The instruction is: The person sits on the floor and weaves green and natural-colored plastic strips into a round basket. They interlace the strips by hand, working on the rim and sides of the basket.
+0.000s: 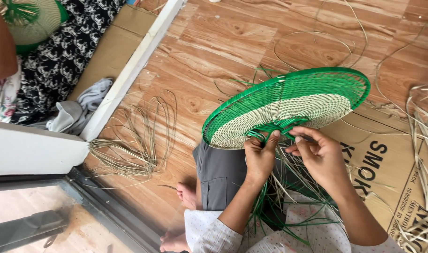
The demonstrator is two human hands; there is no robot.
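Cloth (85,105), grey and crumpled, lies at the far left beside a white door frame (129,70). Above it, another person in patterned dark fabric holds a second woven disc (28,21).

Next to the right, a loose coil of pale straw strands (129,145) rests on the wooden floor (214,42).

At centre, a round woven tray (284,105), green at the rim and pale in the middle band, is held tilted on edge above the person's lap. Its long axis runs from lower left to upper right. The tray's hub sits directly above both hands, touching the fingertips.

The left hand (260,157) is closed in a pinch on the green strands (275,129) at the hub, thumb and fingers pressed together. The right hand (317,157) is just beside it, fingers curled. It touches the same cluster of strands, but whether its grip is closed on one cannot be told. Both hands lie equally near the hub; the left is slightly nearer the tray's lower edge.

Loose green and pale strand ends hang from the hub down over the lap.

To the right, flattened cardboard (387,164) covers the floor, and a heap of pale straw (425,140) lies along its far right edge.
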